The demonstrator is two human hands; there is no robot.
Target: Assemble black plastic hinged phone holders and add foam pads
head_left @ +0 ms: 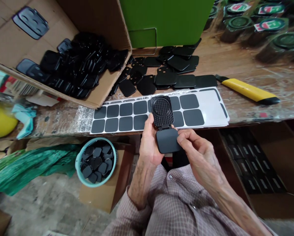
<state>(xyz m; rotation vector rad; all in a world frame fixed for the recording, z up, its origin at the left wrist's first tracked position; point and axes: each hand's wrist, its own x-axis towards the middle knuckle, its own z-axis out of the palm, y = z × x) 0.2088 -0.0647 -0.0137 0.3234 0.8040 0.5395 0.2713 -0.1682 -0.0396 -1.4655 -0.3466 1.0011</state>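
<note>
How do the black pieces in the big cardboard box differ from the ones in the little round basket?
The pieces in the cardboard box form a large glossy heap up on the bench; those in the teal basket are far fewer, look matte and sit below the bench on a smaller box. The cardboard box is tipped on its side, while the basket stands upright. Both hold black, rounded-square plastic parts.

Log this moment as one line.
left hand: grips hinged black part | right hand: fingers on its lower flap | behind: sticker sheet

No text can be read; the red-and-green labels on the jar lids (270,23) are too blurred.
</note>
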